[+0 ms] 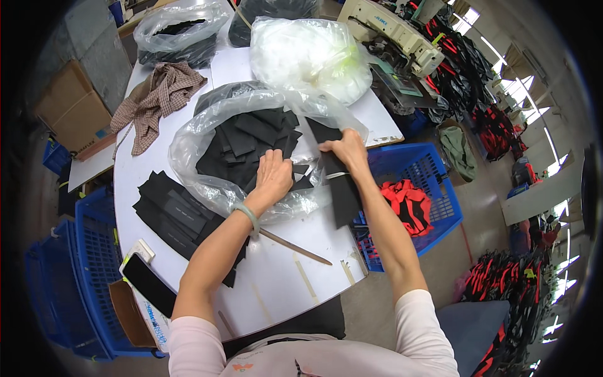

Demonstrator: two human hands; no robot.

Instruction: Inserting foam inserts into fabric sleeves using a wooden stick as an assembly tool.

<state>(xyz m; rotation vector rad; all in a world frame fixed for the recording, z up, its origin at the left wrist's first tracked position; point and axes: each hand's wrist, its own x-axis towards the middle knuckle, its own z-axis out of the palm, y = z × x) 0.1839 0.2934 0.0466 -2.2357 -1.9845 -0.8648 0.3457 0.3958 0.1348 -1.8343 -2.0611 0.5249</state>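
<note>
Fabric pieces (235, 146), black and jumbled, fill an open clear plastic bag (186, 156) on a white table (276, 279); the left hand (272, 173) reaches in among them, whether gripping one impossible to tell, while the right hand (347, 151) grasps a dark strip (344, 200) at the bag's right edge, near a blue basket (414, 162)

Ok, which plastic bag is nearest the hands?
The open front bag: the left hand is on its black strips, the right hand at its rim. The white bag lies farther back.
</note>
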